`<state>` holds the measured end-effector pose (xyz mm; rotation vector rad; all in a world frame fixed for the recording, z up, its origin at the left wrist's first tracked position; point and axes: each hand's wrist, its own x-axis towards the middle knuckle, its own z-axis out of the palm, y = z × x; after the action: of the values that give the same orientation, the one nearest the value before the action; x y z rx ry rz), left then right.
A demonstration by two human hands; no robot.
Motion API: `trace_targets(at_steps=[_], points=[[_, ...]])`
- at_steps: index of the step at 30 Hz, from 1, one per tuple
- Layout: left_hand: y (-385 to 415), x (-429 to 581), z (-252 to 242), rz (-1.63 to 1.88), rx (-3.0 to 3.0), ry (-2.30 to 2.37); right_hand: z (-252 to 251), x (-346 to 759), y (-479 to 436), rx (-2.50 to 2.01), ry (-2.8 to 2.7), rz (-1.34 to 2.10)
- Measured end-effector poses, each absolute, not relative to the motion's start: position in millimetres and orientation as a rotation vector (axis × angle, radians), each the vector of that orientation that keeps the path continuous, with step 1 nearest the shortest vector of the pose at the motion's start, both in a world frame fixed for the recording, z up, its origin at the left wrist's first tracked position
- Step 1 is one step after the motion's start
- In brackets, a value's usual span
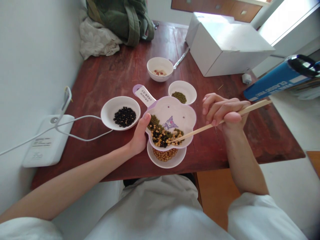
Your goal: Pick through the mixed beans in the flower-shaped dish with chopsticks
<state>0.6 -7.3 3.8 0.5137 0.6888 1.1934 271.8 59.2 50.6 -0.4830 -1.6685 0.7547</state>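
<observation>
My left hand [140, 135] grips the edge of a white flower-shaped plate [173, 109] with a lilac rim and a cartoon print. On the plate lies a heap of mixed green, black and yellow beans [162, 135]. My right hand [225, 111] is shut on wooden chopsticks [212, 123], whose tips reach into that heap. Under the plate's near edge sits a white bowl of yellow soybeans [165, 155]. Other white bowls hold black beans [124, 116], green mung beans [179, 97] and a few pale and reddish beans [159, 72].
All this stands on a dark red wooden table [100, 80] against a white wall. A white device [47, 141] with a cable lies at the left. A white box [227, 46], a blue tube [277, 78] and a green bag [122, 20] border the far side.
</observation>
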Motion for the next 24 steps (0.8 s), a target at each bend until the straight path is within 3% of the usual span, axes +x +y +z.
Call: trace_targets(at_steps=[24], points=[[-7.9, -1.3, -0.6, 1.201, 0.53, 0.703, 50.4, 273.3, 58.8, -0.536, -1.684, 0.789]])
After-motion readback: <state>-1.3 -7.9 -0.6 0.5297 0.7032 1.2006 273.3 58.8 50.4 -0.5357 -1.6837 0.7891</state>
